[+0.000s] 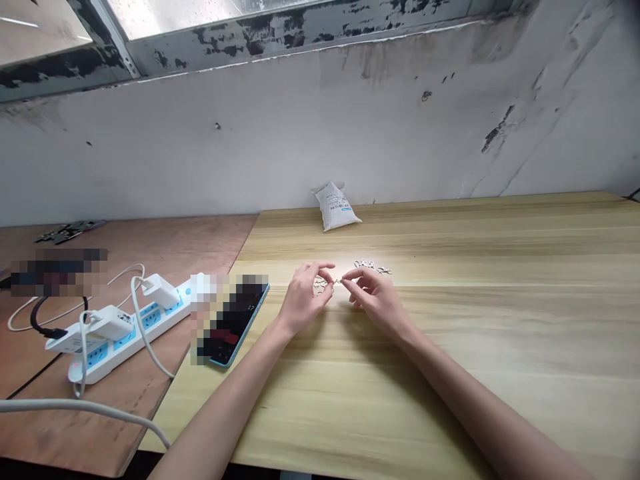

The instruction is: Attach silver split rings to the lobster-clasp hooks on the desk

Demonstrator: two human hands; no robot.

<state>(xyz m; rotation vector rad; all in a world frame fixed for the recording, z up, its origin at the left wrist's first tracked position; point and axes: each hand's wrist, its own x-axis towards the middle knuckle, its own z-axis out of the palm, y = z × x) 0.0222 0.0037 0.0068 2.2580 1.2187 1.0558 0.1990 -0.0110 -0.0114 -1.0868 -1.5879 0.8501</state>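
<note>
My left hand (305,298) and my right hand (375,300) hover close together over a light wooden table (425,373), fingertips pinched and almost meeting. A tiny silver metal clasp (339,282) shows between the fingertips and seems held by both hands. A small tangle of silver metal pieces (323,285) lies partly hidden behind my left fingers. Several similar small clasps (371,266) lie on the wood just beyond my right hand.
A white sealed sack (336,208) stands at the table's far edge against a stained wall. To the left are a smartphone (235,327) and, on a plywood table (150,243), a white-and-blue power strip (120,340) with plugged-in chargers and cables.
</note>
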